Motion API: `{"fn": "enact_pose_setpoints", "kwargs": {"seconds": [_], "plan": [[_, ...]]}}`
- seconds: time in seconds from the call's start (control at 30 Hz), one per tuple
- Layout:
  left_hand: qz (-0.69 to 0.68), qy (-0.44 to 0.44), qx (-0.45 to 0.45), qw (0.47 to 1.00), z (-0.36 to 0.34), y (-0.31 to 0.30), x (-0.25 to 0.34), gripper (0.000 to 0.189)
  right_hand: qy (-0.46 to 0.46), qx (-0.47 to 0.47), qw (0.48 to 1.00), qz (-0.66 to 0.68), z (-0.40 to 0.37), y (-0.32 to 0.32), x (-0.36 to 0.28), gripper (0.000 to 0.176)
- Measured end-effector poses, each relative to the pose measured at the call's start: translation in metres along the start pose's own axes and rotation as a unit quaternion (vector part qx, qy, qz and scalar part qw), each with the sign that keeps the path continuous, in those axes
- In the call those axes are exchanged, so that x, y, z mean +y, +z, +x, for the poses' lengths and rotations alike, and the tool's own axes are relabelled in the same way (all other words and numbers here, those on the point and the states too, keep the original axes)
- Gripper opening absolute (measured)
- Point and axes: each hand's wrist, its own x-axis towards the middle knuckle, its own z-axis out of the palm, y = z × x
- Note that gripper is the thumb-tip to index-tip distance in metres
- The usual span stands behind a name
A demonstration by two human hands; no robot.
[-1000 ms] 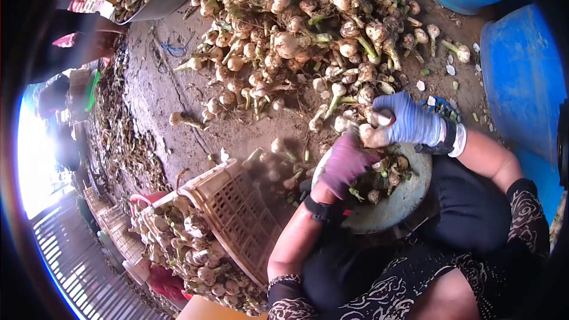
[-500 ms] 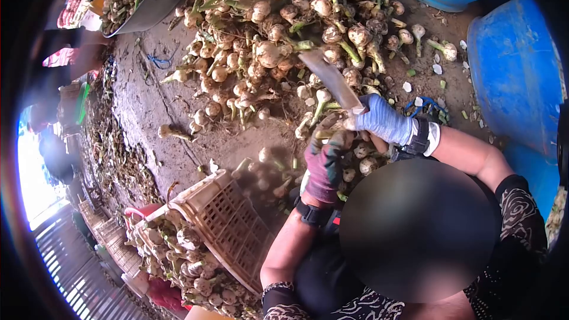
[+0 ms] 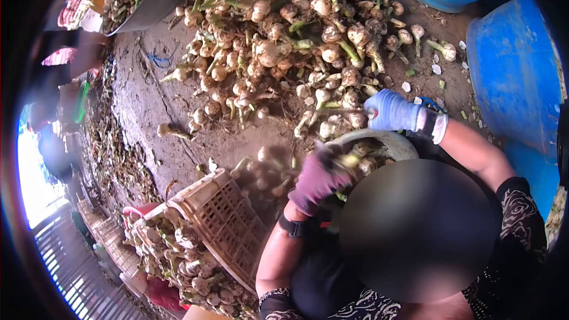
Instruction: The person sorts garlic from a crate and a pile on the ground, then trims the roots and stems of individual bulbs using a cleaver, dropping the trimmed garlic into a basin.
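Observation:
My right hand (image 3: 392,111), in a blue glove, is closed round a knife. The knife's blade (image 3: 347,110) points left and is seen nearly edge-on, just above some bulbs on the ground. My left hand (image 3: 322,182), in a purple glove, is closed on a garlic bulb with a pale green stem (image 3: 349,160); motion blurs it, and the fingers partly cover it. Right below the knife hand stands a pale-rimmed bucket (image 3: 398,140) with several bulbs in it, partly hidden by the blurred head area. Ahead lies a big heap of soil-covered garlic bulbs (image 3: 267,53).
A tan plastic crate (image 3: 222,219) stands tilted at lower left, beside a pile of trimmed bulbs (image 3: 189,261). Blue tubs (image 3: 514,71) stand at right. A metal basin (image 3: 160,3) of bulbs is at upper left, near a blurred person (image 3: 59,77). Skin scraps litter the floor.
My hands have moved apart: the left went down and left with the bulb, the right slightly right. The knife blade swung from pointing up-left to pointing left. The bucket's rim has come into view.

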Motion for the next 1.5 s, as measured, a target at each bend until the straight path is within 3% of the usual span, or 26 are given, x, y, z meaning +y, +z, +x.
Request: {"fn": "enact_pose_setpoints", "kwargs": {"seconds": [0.03, 0.1, 0.17, 0.2, 0.23, 0.27, 0.33, 0.37, 0.43, 0.53, 0.63, 0.7, 0.77, 0.8, 0.83, 0.9, 1.0, 1.1, 1.17, 1.2, 1.33, 1.37, 1.4, 1.43, 1.47, 1.5], "plan": [[0.106, 0.065, -0.12, 0.985, -0.003, -0.005, -0.007, 0.052, -0.008, 0.032, 0.999, 0.042, -0.001, 0.001, 0.003, 0.021], [0.117, 0.059, -0.129, 0.983, -0.01, -0.023, -0.03, 0.064, -0.006, 0.058, 0.995, 0.081, 0.0, -0.002, 0.009, 0.02], [0.148, -0.154, 0.152, 0.965, -0.011, -0.047, -0.028, 0.068, 0.007, 0.047, 0.993, 0.107, 0.0, -0.004, 0.016, 0.02], [0.152, -0.154, 0.163, 0.963, -0.013, -0.056, -0.034, 0.068, 0.031, 0.069, 0.987, 0.141, -0.002, -0.002, 0.015, 0.02], [0.37, -0.215, 0.2, 0.881, -0.013, -0.071, -0.046, 0.058, -0.001, 0.092, 0.984, 0.152, -0.005, -0.003, 0.012, 0.021], [0.569, -0.266, 0.241, 0.74, -0.011, -0.099, -0.059, 0.053, 0.001, 0.08, 0.983, 0.166, -0.006, 0.001, 0.013, 0.022], [0.668, -0.256, 0.186, 0.674, -0.005, -0.129, -0.121, 0.05, 0.01, 0.071, 0.978, 0.198, -0.005, -0.009, -0.012, 0.02], [0.655, -0.293, 0.225, 0.659, -0.006, -0.136, -0.14, 0.046, -0.003, 0.081, 0.978, 0.191, 0.001, 0.009, 0.002, 0.018], [0.574, -0.349, 0.18, 0.719, -0.004, -0.148, -0.134, 0.036, -0.062, 0.114, 0.971, 0.202, 0.014, 0.039, 0.028, 0.019], [0.526, -0.37, 0.201, 0.739, -0.005, -0.144, -0.114, 0.043, -0.062, 0.106, 0.985, 0.119, -0.002, 0.004, -0.008, 0.017], [0.527, -0.316, 0.218, 0.758, -0.01, -0.13, -0.102, 0.052, -0.027, 0.098, 0.973, 0.207, -0.017, -0.006, -0.024, 0.017], [0.408, -0.193, 0.357, 0.818, -0.018, -0.121, -0.082, 0.049, -0.011, 0.078, 0.973, 0.217, -0.023, -0.005, -0.024, 0.018], [0.384, -0.125, 0.411, 0.818, -0.009, -0.12, -0.097, 0.053, -0.021, 0.089, 0.975, 0.205, -0.028, 0.001, -0.02, 0.02], [0.163, -0.1, 0.403, 0.895, -0.004, -0.119, -0.093, 0.048, -0.029, 0.103, 0.971, 0.215, -0.032, 0.0, -0.023, 0.02], [-0.066, -0.068, 0.368, 0.925, -0.002, -0.119, -0.083, 0.043, -0.037, 0.117, 0.967, 0.225, -0.035, -0.001, -0.027, 0.021], [-0.111, -0.041, 0.341, 0.933, -0.004, -0.099, -0.035, 0.034, -0.05, 0.139, 0.961, 0.232, -0.038, -0.007, -0.032, 0.021], [-0.166, 0.036, 0.345, 0.923, 0.0, -0.078, -0.018, 0.031, -0.05, 0.145, 0.963, 0.224, -0.044, -0.013, -0.04, 0.02], [-0.248, 0.106, 0.288, 0.919, -0.001, -0.064, -0.01, 0.032, -0.06, 0.155, 0.957, 0.237, -0.049, -0.017, -0.051, 0.017], [-0.232, 0.123, 0.263, 0.928, -0.001, -0.06, -0.007, 0.036, -0.134, 0.197, 0.961, 0.14, -0.045, -0.015, -0.05, 0.015], [-0.276, 0.07, 0.243, 0.927, -0.002, -0.062, -0.009, 0.057, -0.141, 0.179, 0.958, 0.176, -0.052, -0.029, -0.072, 0.014], [-0.309, 0.103, 0.221, 0.919, 0.005, -0.051, -0.017, 0.037, -0.234, 0.194, 0.95, 0.069, -0.041, -0.024, -0.078, 0.019], [-0.249, 0.169, 0.18, 0.937, 0.002, -0.048, -0.008, 0.028, -0.259, 0.199, 0.942, 0.077, -0.037, -0.024, -0.08, 0.019], [-0.41, 0.047, 0.201, 0.889, 0.01, -0.047, -0.006, 0.025, -0.26, 0.177, 0.947, 0.064, -0.036, -0.024, -0.081, 0.022], [-0.439, 0.084, 0.192, 0.874, 0.012, -0.037, 0.009, 0.026, -0.266, 0.16, 0.949, 0.051, -0.033, -0.025, -0.08, 0.025], [-0.372, 0.091, 0.213, 0.899, 0.014, -0.035, 0.007, 0.027, -0.271, 0.147, 0.951, 0.023, -0.032, -0.026, -0.082, 0.025], [-0.487, 0.054, 0.191, 0.85, 0.018, -0.037, 0.0, 0.026, -0.282, 0.137, 0.95, -0.005, -0.029, -0.029, -0.082, 0.024]]}}
